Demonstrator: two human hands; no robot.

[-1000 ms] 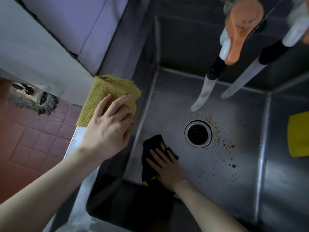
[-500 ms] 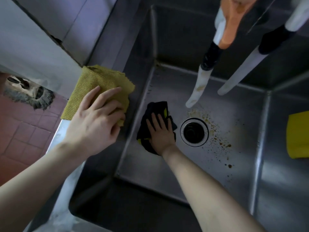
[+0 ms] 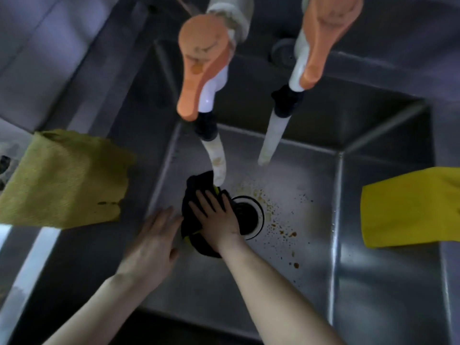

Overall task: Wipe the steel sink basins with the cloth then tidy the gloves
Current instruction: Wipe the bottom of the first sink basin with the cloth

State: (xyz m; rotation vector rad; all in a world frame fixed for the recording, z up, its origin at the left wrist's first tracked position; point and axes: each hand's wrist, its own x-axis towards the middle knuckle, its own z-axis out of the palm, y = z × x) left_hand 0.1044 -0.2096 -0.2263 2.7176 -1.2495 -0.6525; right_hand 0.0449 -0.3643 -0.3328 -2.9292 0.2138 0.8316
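Note:
A dark cloth [image 3: 193,204] with a bit of yellow showing lies on the floor of the steel sink basin [image 3: 311,247], just left of the round drain [image 3: 249,216]. My right hand [image 3: 216,220] presses flat on the cloth with straight fingers. My left hand [image 3: 151,242] hovers inside the basin beside the cloth, fingers relaxed and holding nothing. A yellow glove [image 3: 408,207] hangs over the divider at the right. Brown specks dot the basin floor right of the drain.
An olive-yellow rag [image 3: 64,178] lies over the sink's left rim. Two taps with orange handles [image 3: 201,68] [image 3: 323,38] and white spouts hang over the basin from the back. A second basin [image 3: 398,295] lies to the right.
My left hand left the olive rag on the rim and came down into the basin. My right hand slid the dark cloth from the near left floor up toward the drain.

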